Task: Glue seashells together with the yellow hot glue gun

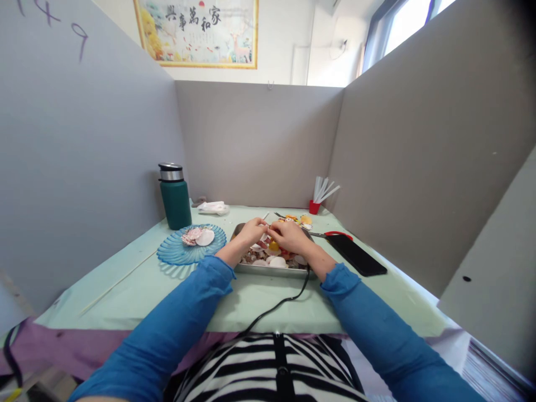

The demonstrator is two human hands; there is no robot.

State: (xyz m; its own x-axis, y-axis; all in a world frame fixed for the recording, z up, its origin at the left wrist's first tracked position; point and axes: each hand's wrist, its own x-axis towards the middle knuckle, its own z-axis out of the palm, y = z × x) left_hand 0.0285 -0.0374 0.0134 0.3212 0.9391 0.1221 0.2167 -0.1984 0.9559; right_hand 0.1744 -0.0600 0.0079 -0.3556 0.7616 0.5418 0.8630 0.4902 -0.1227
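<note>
Over a metal tray [268,270] of shells [277,262], my left hand [252,230] and my right hand [288,234] meet with fingertips together. Both are closed in a pinch; whatever they hold is too small and hidden to name. Something yellow [273,245] shows just below my right fingers. A thin white piece [266,215] sticks up behind the fingertips. From the tray's right front corner a black cord [281,303] runs toward my body.
Left stand a blue glass plate [167,252] with shells and a green bottle [176,201]. Behind lies a white packet [214,208]. Right are red-handled scissors [341,234], a black phone [355,254] and a red cup [314,207] of white sticks. Grey partitions [259,145] enclose the table.
</note>
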